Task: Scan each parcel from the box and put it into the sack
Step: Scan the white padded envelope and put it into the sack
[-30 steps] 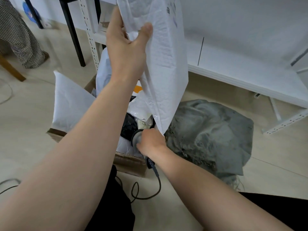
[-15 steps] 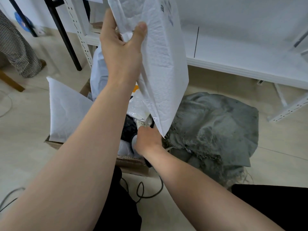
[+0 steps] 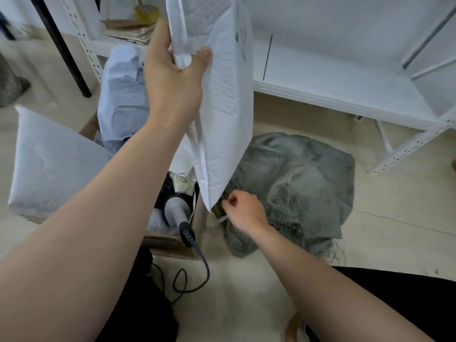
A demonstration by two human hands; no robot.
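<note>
We are between scanning and bagging, by our reading. Our left hand [image 3: 172, 87] holds a white padded mailer [image 3: 222, 107] high above the floor [image 3: 394, 230]. The thumb is pressed on its near face and the fingers are curled behind its edge. The parcel hangs almost upright, with its lower corner just above the gap between the cardboard box [image 3: 167, 240] and the grey woven sack [image 3: 296, 183]. Our right hand [image 3: 244, 213] is down at the sack's near edge, fingers curled and pinching the frayed rim; whether a loose strand is caught too we cannot tell. The handheld barcode scanner [image 3: 176, 209] lies in the box's near corner, held by neither hand, its cable [image 3: 197, 275] trailing over the box wall onto the floor. More parcels wait in the box: a large white parcel [image 3: 54, 164] leaning at its left side and a pale crumpled poly bag [image 3: 123, 95] standing at the back.

The sack lies slumped and its mouth looks flat. The next move, as we judge it, calls for the right hand to lift the rim and open it wide, then for the left to lower the mailer corner-first into the opening. The mailer is broad; a narrow mouth would likely catch it.
</note>
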